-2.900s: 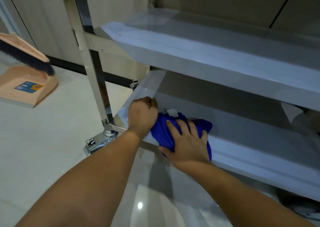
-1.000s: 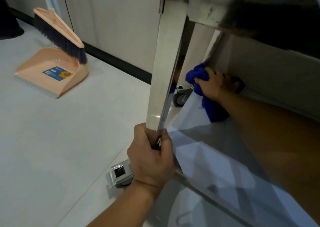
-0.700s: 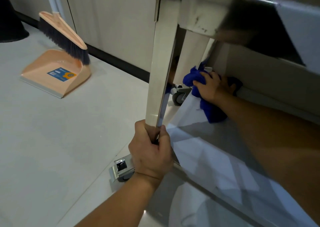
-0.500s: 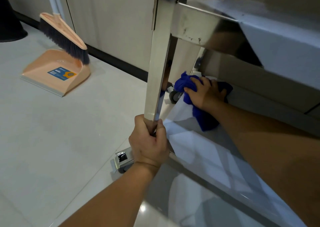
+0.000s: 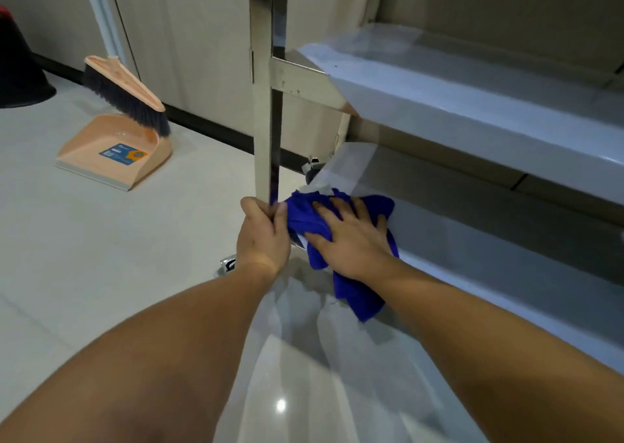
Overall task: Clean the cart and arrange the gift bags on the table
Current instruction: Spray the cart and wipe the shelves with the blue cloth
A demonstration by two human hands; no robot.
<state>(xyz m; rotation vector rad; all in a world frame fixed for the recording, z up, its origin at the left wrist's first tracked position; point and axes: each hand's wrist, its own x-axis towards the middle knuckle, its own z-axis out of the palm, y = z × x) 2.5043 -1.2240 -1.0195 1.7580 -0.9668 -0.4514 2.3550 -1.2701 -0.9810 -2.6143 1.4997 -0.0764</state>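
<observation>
Centre frame, crumpled blue microfibre cloth (image 5: 305,218) lies on near-left corner of lower shelf (image 5: 472,240) of shiny stainless steel cart (image 5: 422,81), one end hanging over the front edge. Right hand (image 5: 351,240) presses flat on it, fingers straight and spread apart. Left hand (image 5: 261,234) grips square steel corner post (image 5: 265,121) just beside cloth, fingers clamped round it. Upper left: peach plastic dustpan (image 5: 114,153) with dark-bristled brush (image 5: 125,92) on pale tiled floor (image 5: 84,256). Caster wheel (image 5: 312,169) behind the post.

An indoor room with pale floor tiles (image 5: 84,240) and beige wall panels (image 5: 202,37) — a steel cart (image 5: 265,104), a dustpan (image 5: 114,152) with a brush (image 5: 125,91).
</observation>
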